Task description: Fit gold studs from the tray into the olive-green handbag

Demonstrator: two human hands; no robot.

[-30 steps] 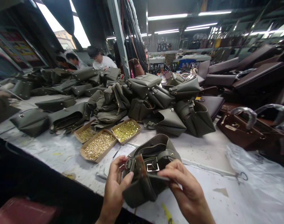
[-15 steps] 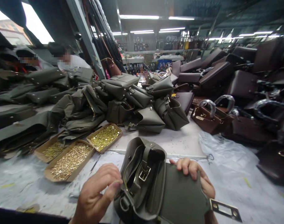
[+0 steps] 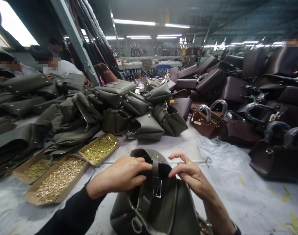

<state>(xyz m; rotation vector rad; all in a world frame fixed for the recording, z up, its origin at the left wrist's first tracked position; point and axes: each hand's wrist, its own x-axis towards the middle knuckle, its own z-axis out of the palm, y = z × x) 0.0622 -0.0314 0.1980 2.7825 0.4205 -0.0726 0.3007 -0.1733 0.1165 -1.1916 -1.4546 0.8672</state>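
Observation:
A dark olive leather handbag [image 3: 163,209] stands on the table in front of me with its mouth open toward me. Across the mouth runs a strap [image 3: 156,166] with a metal buckle [image 3: 157,191] hanging inside. My left hand [image 3: 122,173] reaches over the bag's left edge, its forefinger stretched to the strap and its thumb apart below. At the right rim is my right hand [image 3: 189,174], fingers spread, with fingertips at the edge of the opening. Neither hand visibly grips anything. The bag's lower part is cut off by the frame.
Cardboard trays of small gold-coloured metal pieces [image 3: 60,181] and yellowish pieces [image 3: 100,150] lie to the left. Olive bags [image 3: 146,127] are piled behind, dark brown bags [image 3: 269,156] at right. Plastic sheeting [image 3: 224,163] covers the table's right side. Co-workers [image 3: 63,65] sit at far left.
My right hand has let go of the bag's flap, which now hangs down at the right. Both hands have moved to the bag's mouth, near the strap. The view has shifted right.

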